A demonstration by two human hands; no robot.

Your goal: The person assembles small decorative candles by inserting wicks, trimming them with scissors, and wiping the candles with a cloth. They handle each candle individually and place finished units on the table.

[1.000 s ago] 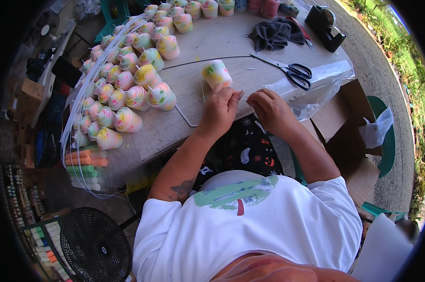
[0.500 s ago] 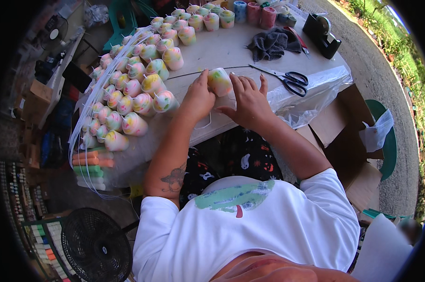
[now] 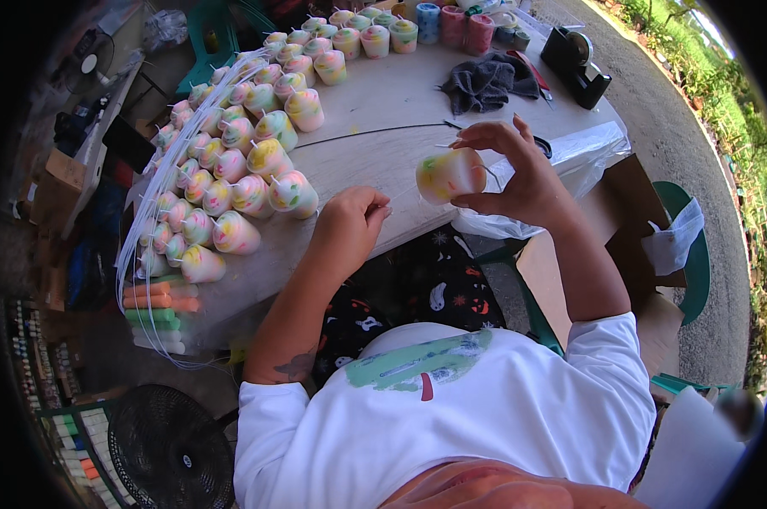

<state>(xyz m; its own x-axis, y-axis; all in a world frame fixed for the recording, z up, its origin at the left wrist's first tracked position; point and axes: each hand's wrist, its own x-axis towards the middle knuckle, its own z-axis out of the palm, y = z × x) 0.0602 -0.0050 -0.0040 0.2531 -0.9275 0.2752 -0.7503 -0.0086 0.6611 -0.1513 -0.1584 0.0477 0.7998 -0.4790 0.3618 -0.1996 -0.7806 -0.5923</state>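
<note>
A multicoloured marbled candle point(image 3: 441, 178) is tipped on its side above the table's near edge, gripped between the thumb and fingers of my right hand point(image 3: 519, 165). A short white wick tip shows at its upper edge. To the left, apart from the candle, my left hand point(image 3: 355, 219) is closed in a pinch. A faint pale strand shows by its fingertips, too thin to make out for sure. Several rows of similar candles point(image 3: 292, 193) with white wicks stand left of my left hand. Long white wicks point(image 3: 173, 157) lie across those rows.
Scissors point(image 3: 543, 146), partly hidden by my right hand, lie near clear plastic sheeting point(image 3: 591, 157). Behind are a grey cloth point(image 3: 489, 81) and a black tape dispenser point(image 3: 574, 66). Orange and green wax sticks point(image 3: 158, 301) sit at the left corner; a cardboard box point(image 3: 625, 229) stands right.
My right hand has moved right and nearer with the candle, tipping it over. My left hand has let go of the candle and drawn nearer, pinched. The view has shifted slightly.
</note>
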